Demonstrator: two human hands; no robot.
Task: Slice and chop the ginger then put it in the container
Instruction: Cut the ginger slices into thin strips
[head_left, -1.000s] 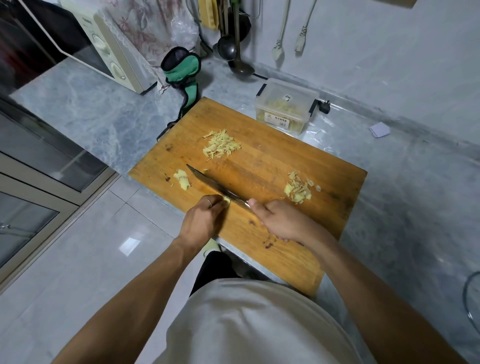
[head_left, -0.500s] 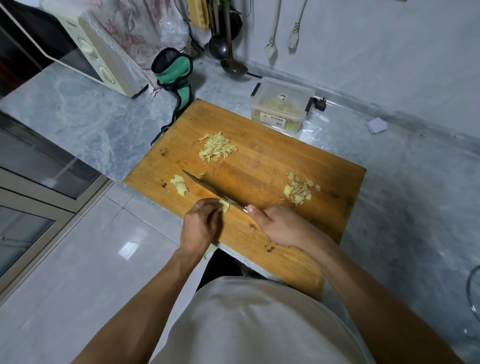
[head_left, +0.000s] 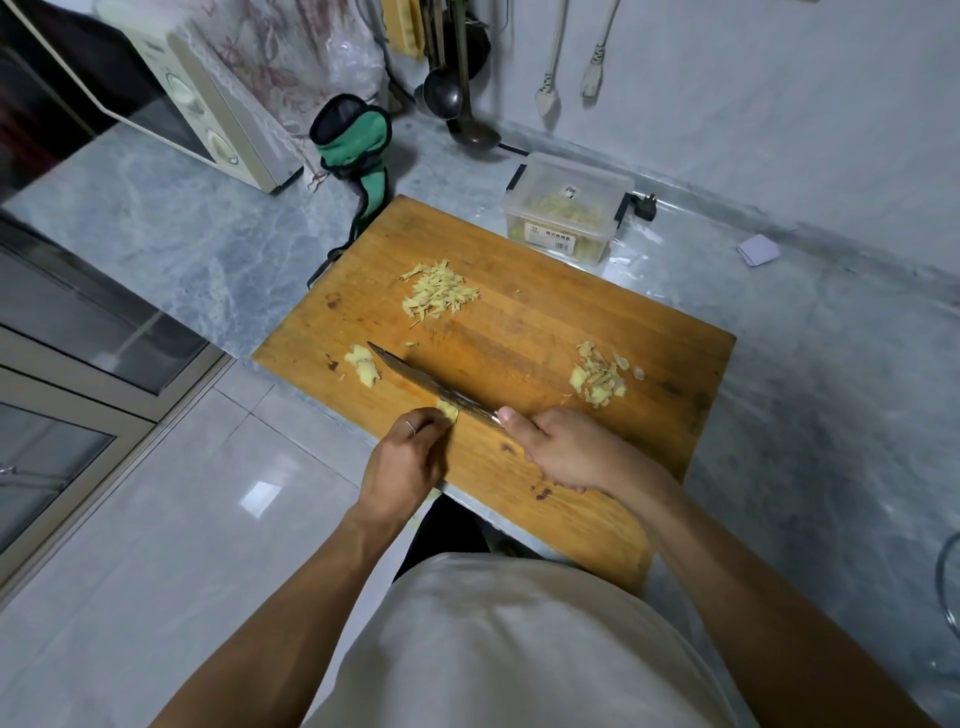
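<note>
A wooden cutting board (head_left: 545, 332) lies on the marble counter. My left hand (head_left: 408, 462) holds a small piece of ginger (head_left: 448, 410) down at the board's near edge. My right hand (head_left: 566, 449) grips the handle of a knife (head_left: 431, 382), whose blade rests against that piece. A heap of ginger strips (head_left: 439, 295) lies at the board's far left, sliced ginger (head_left: 597, 376) at the right, and a few slices (head_left: 363, 365) by the blade tip. A clear plastic container (head_left: 566, 213) holding chopped ginger stands behind the board.
A cream microwave (head_left: 197, 104) stands at the back left. A green and black pouch (head_left: 358, 150) lies near the board's far corner. Ladles (head_left: 447, 93) and spoons hang on the wall. A white card (head_left: 757, 250) lies on the counter to the right.
The knife and both hands stay at the same piece of ginger with only slight cutting movement. The view has shifted a little.
</note>
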